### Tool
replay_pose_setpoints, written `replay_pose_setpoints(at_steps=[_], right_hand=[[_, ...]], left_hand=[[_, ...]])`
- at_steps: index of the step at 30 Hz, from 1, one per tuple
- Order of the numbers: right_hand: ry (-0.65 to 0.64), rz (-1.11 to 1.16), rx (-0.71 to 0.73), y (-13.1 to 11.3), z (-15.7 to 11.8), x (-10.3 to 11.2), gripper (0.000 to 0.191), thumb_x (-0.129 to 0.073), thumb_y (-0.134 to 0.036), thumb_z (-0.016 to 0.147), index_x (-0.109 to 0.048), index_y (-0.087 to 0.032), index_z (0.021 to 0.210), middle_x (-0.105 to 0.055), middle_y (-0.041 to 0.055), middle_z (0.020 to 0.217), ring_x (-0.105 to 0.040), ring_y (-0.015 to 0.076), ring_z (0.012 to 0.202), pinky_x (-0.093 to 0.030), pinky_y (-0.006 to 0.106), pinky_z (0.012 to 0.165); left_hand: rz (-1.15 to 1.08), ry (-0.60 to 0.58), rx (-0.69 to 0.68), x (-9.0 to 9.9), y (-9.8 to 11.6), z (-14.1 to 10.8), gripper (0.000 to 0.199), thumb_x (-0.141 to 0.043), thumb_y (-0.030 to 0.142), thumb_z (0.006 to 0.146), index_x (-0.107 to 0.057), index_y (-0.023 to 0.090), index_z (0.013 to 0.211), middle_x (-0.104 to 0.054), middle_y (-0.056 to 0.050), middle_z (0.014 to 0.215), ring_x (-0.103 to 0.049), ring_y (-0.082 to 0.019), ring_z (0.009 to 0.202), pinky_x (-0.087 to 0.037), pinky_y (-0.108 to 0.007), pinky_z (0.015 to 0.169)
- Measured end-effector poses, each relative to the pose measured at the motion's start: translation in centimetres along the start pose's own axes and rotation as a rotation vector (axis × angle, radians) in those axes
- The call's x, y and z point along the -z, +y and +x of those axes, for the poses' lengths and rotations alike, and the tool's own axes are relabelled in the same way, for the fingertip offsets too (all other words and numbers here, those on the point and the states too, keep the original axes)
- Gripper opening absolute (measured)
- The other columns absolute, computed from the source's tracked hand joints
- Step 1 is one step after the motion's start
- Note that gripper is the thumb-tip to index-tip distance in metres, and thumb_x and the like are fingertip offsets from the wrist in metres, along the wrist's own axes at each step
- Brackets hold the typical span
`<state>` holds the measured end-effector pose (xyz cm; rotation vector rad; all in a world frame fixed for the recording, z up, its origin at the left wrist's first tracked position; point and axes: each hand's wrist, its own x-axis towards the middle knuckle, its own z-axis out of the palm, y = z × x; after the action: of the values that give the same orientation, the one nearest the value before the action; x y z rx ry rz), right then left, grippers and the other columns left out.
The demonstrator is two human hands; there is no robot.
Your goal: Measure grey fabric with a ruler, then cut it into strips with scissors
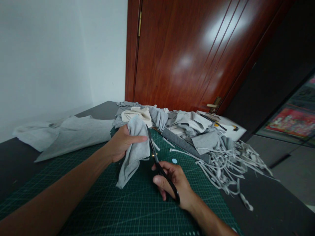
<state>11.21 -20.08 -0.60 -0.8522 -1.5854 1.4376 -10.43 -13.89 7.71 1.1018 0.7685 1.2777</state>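
Note:
My left hand [120, 142] is closed on a piece of grey fabric [139, 147], thumb on top, with the cloth's lower end hanging toward the mat. In my right hand [174, 183] is a pair of black-handled scissors [159, 167], its blades pointing up and away along the fabric's right edge. Whether the blades are fully closed is hard to make out. A narrow pale strip shows just right of the blades. Both hands are above a green cutting mat [128, 209] with a printed grid. A small pale blue disc [174, 161] lies on the mat near the scissors.
Larger grey cloth [81, 131] spreads at the left. Folded cream fabric [137, 114] and heaped grey pieces [187, 121] lie at the back, beside a dark grey roll [184, 144]. Tangled fabric strips [226, 167] cover the right side. A wooden door [177, 59] stands behind.

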Motion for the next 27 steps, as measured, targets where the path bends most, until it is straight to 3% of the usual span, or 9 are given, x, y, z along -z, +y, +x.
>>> replay_pose_setpoints(at_steps=[10, 17, 27], right_hand=[[0.023, -0.01, -0.022, -0.28, -0.2, -0.26, 0.056, -0.094, -0.057, 0.078, -0.066, -0.017, 0.106, -0.055, -0.0104, 0.054, -0.045, 0.0079, 0.037, -0.035, 0.018, 0.037], [0.043, -0.006, -0.031, -0.08, 0.02, -0.45, 0.058, -0.096, -0.056, 0.076, -0.068, -0.017, 0.108, -0.055, -0.0112, 0.055, -0.045, 0.0075, 0.037, -0.034, 0.018, 0.037], [0.054, -0.038, -0.017, -0.27, -0.13, -0.54, 0.06, -0.097, -0.056, 0.075, -0.069, -0.016, 0.109, -0.055, -0.0109, 0.055, -0.045, 0.0076, 0.038, -0.033, 0.018, 0.037]], left_hand=[[-0.02, 0.006, -0.005, -0.04, -0.1, 0.15, 0.071, -0.104, 0.012, 0.049, -0.071, 0.016, 0.111, -0.084, -0.006, 0.095, -0.079, -0.025, 0.076, -0.068, -0.041, 0.077], [-0.051, 0.094, -0.01, 0.36, -0.78, 0.64, 0.048, -0.102, 0.023, 0.056, -0.074, 0.015, 0.095, -0.079, -0.003, 0.08, -0.075, -0.022, 0.065, -0.064, -0.035, 0.065], [-0.106, 0.139, -0.051, 0.21, -0.28, 0.66, 0.053, -0.101, 0.015, 0.051, -0.074, 0.014, 0.096, -0.079, -0.001, 0.078, -0.075, -0.02, 0.066, -0.062, -0.032, 0.066]])
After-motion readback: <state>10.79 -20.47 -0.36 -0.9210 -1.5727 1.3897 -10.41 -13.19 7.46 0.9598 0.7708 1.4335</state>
